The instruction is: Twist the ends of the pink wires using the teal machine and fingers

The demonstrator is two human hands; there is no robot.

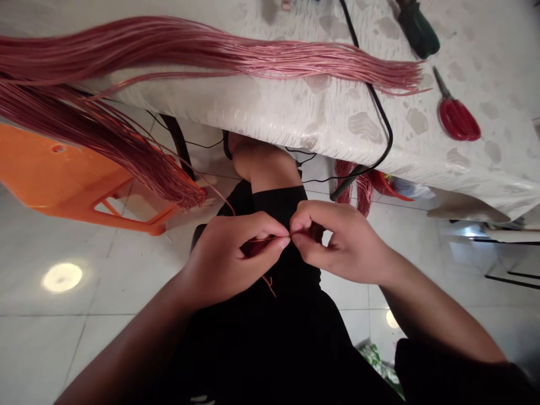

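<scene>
My left hand [238, 256] pinches a thin reddish wire [217, 192] between thumb and forefinger. The wire runs up from the hand toward the bundles on the left, and a short bent tail hangs below the palm. Fingertip to fingertip with it, my right hand [337, 239] is closed in a pinch at the same spot. The wire's end there is mostly hidden by the fingers. Both hands are over my black-clothed lap. A long bundle of reddish wires [270, 56] lies across the table, and a second bundle [109, 138] droops over an orange stool.
The table [287, 115] has a patterned plastic cover. On it are red-handled scissors [459, 119], a dark green handle [418, 29] and a black cable [386, 126] hanging over the edge. The orange stool [37, 174] stands left. More reddish strands [363, 194] hang below the table.
</scene>
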